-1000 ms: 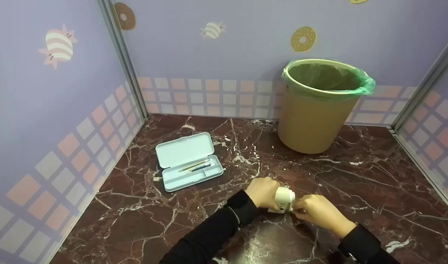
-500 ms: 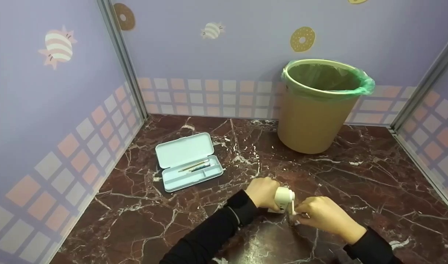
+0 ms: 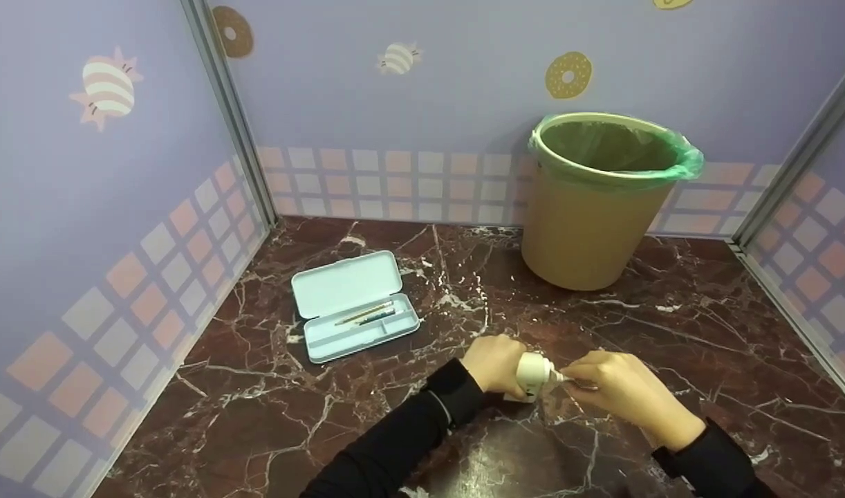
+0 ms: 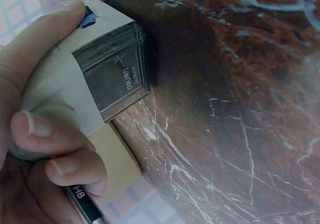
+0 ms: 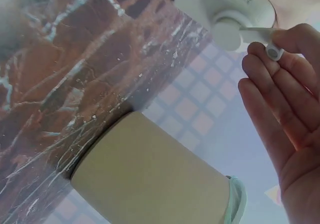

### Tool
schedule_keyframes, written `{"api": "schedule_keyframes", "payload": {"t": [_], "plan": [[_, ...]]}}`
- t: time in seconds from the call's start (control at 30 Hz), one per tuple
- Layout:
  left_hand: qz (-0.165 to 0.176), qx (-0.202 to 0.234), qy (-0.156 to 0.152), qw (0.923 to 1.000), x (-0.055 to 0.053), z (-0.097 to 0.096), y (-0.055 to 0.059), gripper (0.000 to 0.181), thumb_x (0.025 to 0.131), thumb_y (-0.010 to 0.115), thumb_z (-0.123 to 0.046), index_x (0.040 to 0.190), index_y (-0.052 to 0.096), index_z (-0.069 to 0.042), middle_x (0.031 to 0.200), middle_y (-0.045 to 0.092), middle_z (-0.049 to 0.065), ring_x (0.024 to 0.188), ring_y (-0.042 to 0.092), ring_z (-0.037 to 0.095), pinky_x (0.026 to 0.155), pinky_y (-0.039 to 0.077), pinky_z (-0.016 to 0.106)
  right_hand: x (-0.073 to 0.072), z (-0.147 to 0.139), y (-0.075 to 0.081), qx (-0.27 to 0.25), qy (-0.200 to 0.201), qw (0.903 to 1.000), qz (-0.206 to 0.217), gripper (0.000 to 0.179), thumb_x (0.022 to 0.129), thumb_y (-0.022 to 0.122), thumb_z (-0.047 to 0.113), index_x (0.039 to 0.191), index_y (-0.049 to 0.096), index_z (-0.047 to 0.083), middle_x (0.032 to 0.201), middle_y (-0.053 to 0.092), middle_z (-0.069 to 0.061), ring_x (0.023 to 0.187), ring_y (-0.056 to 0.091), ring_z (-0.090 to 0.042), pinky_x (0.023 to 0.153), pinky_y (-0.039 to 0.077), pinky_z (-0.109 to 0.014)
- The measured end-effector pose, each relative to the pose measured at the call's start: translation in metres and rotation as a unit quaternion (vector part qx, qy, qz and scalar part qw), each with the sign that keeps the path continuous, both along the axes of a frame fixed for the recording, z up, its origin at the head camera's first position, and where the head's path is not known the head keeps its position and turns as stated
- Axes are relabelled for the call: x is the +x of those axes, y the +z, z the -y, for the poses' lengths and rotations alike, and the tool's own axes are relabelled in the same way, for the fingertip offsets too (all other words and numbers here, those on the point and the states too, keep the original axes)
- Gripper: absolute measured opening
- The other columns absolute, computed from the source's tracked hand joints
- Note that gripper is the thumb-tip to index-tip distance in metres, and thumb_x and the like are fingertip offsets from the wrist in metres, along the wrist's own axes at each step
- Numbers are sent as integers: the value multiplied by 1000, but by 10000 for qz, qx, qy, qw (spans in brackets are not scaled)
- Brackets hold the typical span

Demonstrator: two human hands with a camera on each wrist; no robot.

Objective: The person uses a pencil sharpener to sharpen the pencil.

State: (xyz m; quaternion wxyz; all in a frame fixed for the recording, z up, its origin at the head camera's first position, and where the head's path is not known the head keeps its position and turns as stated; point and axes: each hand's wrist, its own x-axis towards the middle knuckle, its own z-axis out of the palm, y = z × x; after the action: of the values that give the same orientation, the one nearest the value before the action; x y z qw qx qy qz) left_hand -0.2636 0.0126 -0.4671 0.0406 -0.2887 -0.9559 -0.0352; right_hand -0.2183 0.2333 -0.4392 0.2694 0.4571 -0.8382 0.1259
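My left hand (image 3: 495, 363) grips a white crank pencil sharpener (image 3: 532, 375) on the marble-patterned table. In the left wrist view, its clear shavings drawer (image 4: 117, 79) faces the camera, and a dark pencil (image 4: 86, 204) marked HB shows beneath the curled fingers. The pencil's other end is hidden. My right hand (image 3: 619, 387) pinches the knob of the sharpener's crank handle (image 5: 256, 35) between thumb and fingers. In the head view the crank points right, toward that hand.
A light blue pencil case (image 3: 346, 283) lies open at the left, with pencils (image 3: 364, 315) inside. A tan trash bin (image 3: 588, 228) with a green liner stands at the back right. Small white bits (image 3: 483, 294) are scattered near the middle. Patterned walls enclose the table.
The crank has turned from pointing down to pointing right, and my right hand has moved up and right with it. My left hand has stayed in place on the sharpener.
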Motion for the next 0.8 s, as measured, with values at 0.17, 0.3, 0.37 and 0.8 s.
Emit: {"api": "schedule_keyframes", "payload": {"t": [0.17, 0.3, 0.37, 0.8], "plan": [[27, 12, 11, 10000, -1, 0, -1, 45, 61, 94, -46, 89, 73, -18, 85, 76, -5, 74, 71, 14, 61, 55, 30, -10, 0, 4, -83, -170, 9998, -115, 27, 65, 90, 7, 89, 80, 14, 82, 77, 4, 68, 69, -9, 62, 55, -24], [-19, 55, -44, 10000, -1, 0, -1, 46, 60, 94, -47, 88, 73, -18, 84, 76, -5, 73, 71, 14, 61, 55, 30, -19, 0, 5, -41, -384, 9991, -152, 26, 66, 89, 6, 90, 80, 12, 83, 78, 1, 69, 71, -12, 64, 57, -27], [-20, 65, -66, 10000, -1, 0, -1, 46, 61, 94, -47, 88, 73, -17, 84, 76, -4, 73, 71, 14, 61, 55, 30, -22, 0, 4, -53, -471, 9988, -118, 25, 68, 89, 5, 90, 80, 11, 83, 78, 0, 70, 72, -13, 65, 58, -28], [-27, 87, -62, 9999, -1, 1, -2, 47, 61, 93, -49, 89, 73, -17, 83, 75, -5, 74, 71, 14, 61, 55, 30, -44, 0, -8, -120, -884, 9950, 457, 18, 77, 85, 5, 93, 81, 11, 88, 80, -2, 77, 74, -16, 68, 60, -33]]}}
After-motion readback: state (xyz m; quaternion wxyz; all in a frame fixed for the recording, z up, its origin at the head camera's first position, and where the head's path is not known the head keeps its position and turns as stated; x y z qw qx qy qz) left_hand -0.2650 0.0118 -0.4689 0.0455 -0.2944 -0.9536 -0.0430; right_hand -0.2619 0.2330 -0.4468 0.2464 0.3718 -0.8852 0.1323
